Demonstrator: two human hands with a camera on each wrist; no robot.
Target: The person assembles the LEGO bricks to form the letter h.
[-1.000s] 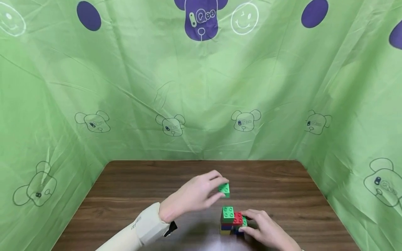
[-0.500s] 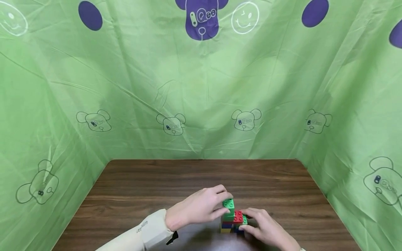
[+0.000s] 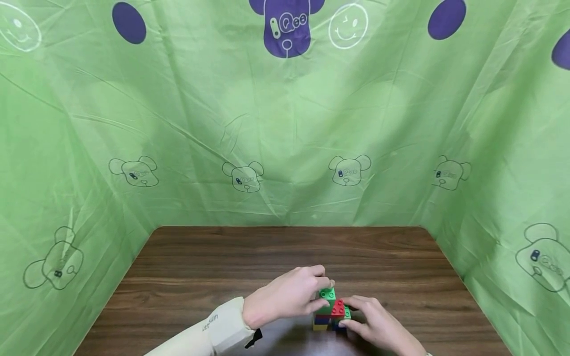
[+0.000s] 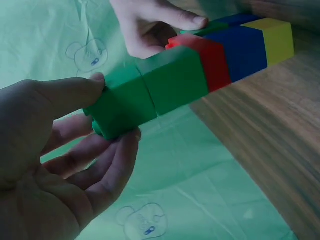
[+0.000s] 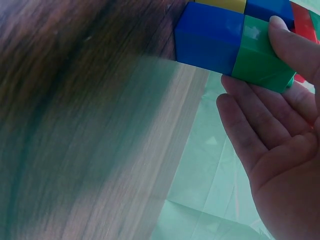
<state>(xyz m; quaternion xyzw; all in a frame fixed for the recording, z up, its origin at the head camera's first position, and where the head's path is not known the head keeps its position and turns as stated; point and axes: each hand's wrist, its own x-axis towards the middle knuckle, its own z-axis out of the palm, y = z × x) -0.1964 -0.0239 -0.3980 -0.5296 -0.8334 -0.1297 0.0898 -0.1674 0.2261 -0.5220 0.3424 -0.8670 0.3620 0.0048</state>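
Observation:
My left hand (image 3: 289, 292) pinches the top green building brick (image 4: 124, 102) between thumb and fingers. That brick sits against another green brick (image 4: 175, 77), with only a thin seam between them. Below these, the tall column runs through a red brick (image 4: 215, 62), a blue brick (image 4: 242, 52) and a yellow brick (image 4: 280, 42) at the table. On the column's right stands a shorter stack, a green brick (image 5: 261, 56) over a blue brick (image 5: 207, 40). My right hand (image 3: 378, 324) grips this shorter stack at its green brick. The red brick reaches across between both stacks.
The build stands on a brown wood-grain table (image 3: 213, 252), near its front and right of the middle. Green cloth (image 3: 285, 198) printed with bear heads hangs around the table's back and sides.
My left hand has come down and towards me, bringing the loose green brick from above and behind the column onto its top. The right hand has kept its grip in place.

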